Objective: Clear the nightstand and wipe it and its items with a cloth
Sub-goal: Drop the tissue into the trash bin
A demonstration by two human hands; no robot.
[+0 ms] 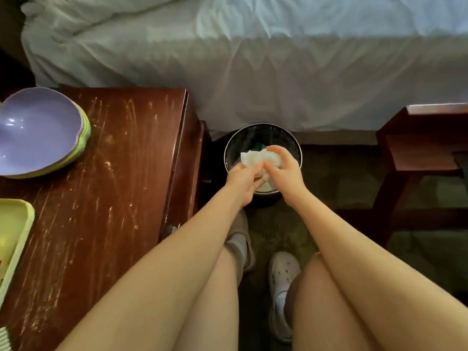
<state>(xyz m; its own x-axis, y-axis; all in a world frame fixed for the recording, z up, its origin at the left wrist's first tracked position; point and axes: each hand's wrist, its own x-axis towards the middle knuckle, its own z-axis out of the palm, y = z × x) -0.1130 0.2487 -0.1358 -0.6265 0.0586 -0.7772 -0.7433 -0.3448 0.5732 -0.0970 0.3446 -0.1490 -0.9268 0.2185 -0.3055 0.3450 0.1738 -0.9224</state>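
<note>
Both my hands hold a crumpled white cloth [253, 158] over a round black waste bin [233, 145] on the floor beside the bed. My left hand [243, 181] grips the cloth's lower edge from the left. My right hand [283, 168] curls over the cloth from the right. The scratched dark wooden nightstand [121, 158] stands to the left of the bin. On it sits a stack of bowls [38, 133], purple on top with green beneath, at the far left. A pale green tray [15, 229] lies at the left edge of the nightstand.
A bed with white sheets [253, 59] fills the top of the view. A dark wooden stool or small table [417, 158] stands at the right. My legs and white shoes [281, 279] are on dark green carpet below the bin.
</note>
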